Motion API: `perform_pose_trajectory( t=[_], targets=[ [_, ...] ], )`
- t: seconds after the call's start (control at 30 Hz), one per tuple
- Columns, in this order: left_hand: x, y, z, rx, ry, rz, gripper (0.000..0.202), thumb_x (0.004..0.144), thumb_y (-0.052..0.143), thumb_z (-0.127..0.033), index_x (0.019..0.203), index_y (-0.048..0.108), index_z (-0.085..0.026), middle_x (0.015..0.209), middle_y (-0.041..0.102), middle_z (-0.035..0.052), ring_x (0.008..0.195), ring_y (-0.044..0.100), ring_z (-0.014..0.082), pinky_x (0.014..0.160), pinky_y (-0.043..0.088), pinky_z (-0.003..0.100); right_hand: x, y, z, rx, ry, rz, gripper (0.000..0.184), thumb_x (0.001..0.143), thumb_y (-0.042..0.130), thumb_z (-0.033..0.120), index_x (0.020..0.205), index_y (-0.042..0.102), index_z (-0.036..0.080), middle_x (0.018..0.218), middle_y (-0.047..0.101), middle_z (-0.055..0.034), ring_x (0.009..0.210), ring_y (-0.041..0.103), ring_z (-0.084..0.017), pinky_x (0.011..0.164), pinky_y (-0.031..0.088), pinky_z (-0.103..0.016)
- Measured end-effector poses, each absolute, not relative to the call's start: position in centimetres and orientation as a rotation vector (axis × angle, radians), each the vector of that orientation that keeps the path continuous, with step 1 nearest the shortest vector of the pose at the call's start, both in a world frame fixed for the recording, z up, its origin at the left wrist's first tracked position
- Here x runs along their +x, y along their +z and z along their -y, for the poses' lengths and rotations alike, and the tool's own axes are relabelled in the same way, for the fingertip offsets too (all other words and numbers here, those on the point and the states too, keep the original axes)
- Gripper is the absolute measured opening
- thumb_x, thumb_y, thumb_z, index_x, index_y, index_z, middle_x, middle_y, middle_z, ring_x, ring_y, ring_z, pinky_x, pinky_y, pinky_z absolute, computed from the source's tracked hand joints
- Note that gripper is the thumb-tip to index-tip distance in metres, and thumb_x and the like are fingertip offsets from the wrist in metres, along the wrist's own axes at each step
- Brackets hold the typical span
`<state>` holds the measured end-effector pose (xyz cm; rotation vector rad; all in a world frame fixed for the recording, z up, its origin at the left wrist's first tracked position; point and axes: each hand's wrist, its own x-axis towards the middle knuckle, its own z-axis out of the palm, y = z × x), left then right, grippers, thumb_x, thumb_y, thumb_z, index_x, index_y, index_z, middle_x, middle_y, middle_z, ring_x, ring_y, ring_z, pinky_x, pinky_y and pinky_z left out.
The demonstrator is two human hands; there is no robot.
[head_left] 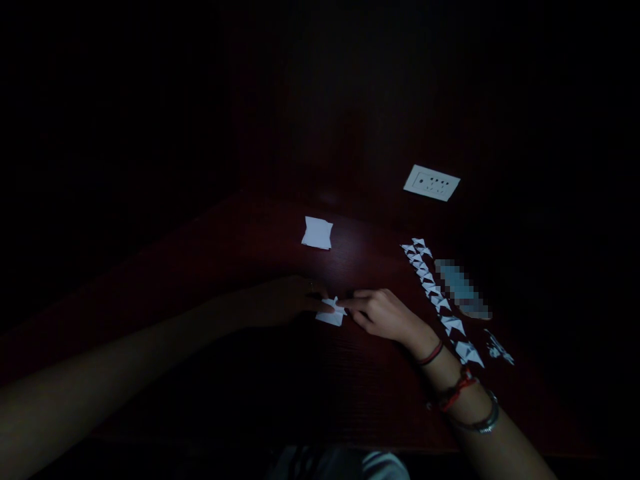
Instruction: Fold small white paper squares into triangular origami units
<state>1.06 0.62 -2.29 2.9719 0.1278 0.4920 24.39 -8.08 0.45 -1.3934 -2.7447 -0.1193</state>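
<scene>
A small piece of white folded paper [330, 317] lies on the dark red table in front of me, with a raised fold at its upper edge. My left hand [293, 300] comes in from the left in deep shadow. Its fingertips hold the paper down from that side, and a ring shows on one finger. From the right, my right hand [383, 313] reaches the paper's upper right edge with its index finger and grips the fold there; the other fingers are bent. The thumbs are hard to make out in the dim light.
A stack of white paper squares [317, 233] sits farther back. To the right runs a slanting row of folded white paper pieces [430, 287]. Beside it are a pixelated bluish oval object [463, 289] and a small white-patterned item [499, 348]. A socket plate [432, 183] is on the wall.
</scene>
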Motion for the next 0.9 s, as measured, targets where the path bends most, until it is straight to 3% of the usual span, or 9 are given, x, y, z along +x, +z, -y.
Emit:
perform_pose_trajectory(
  t=[0.2, 0.37, 0.57, 0.73, 0.9],
  targets=[
    [0.8, -1.9, -0.3, 2.956, 0.517, -0.114, 0.060, 0.072, 0.044, 0.002, 0.120, 0.046, -0.033, 0.124, 0.045, 0.0004, 0.107, 0.047, 0.0174, 0.090, 0.037, 0.029, 24.9, 0.0, 7.8, -1.439, -0.075, 2.655, 0.033, 0.086, 0.039, 0.019, 0.115, 0.054, 0.023, 0.088, 0.060, -0.0027, 0.070, 0.054, -0.011, 0.064, 0.038, -0.022],
    [0.7, -1.1, 0.1, 2.984, 0.449, -0.184, 0.049, 0.082, 0.042, -0.005, 0.125, 0.041, -0.030, 0.120, 0.047, 0.0035, 0.106, 0.046, 0.0169, 0.090, 0.036, 0.030, 25.9, 0.1, 8.1, -1.417, -0.022, 2.460, 0.032, 0.087, 0.037, 0.020, 0.114, 0.055, 0.016, 0.092, 0.061, -0.0054, 0.079, 0.056, -0.013, 0.072, 0.041, -0.023],
    [0.6, -0.1, 0.1, 2.925, 0.494, -0.320, 0.032, 0.088, 0.038, -0.013, 0.114, 0.051, -0.024, 0.112, 0.052, 0.0038, 0.101, 0.048, 0.0148, 0.090, 0.037, 0.028, 24.9, 1.1, 9.6, -1.324, -0.022, 2.480, 0.031, 0.088, 0.036, 0.024, 0.112, 0.056, 0.017, 0.086, 0.060, -0.0043, 0.076, 0.055, -0.013, 0.070, 0.041, -0.023],
    [0.4, -0.5, 0.3, 2.936, 0.489, -0.123, 0.032, 0.086, 0.043, -0.015, 0.114, 0.053, -0.027, 0.119, 0.050, 0.0021, 0.110, 0.044, 0.0159, 0.095, 0.033, 0.030, 23.7, 1.1, 9.9, -1.300, -0.024, 2.630, 0.027, 0.088, 0.039, 0.025, 0.105, 0.059, 0.020, 0.082, 0.058, -0.0021, 0.068, 0.053, -0.011, 0.064, 0.039, -0.021],
    [0.5, -0.8, 0.8, 3.016, 0.470, -0.175, 0.029, 0.088, 0.043, -0.021, 0.114, 0.054, -0.026, 0.114, 0.053, 0.0035, 0.105, 0.046, 0.0179, 0.092, 0.036, 0.031, 23.7, 1.0, 9.7, -1.351, -0.045, 2.674, 0.026, 0.088, 0.040, 0.028, 0.105, 0.058, 0.021, 0.085, 0.058, -0.0022, 0.070, 0.055, -0.011, 0.064, 0.039, -0.021]
  ],
)
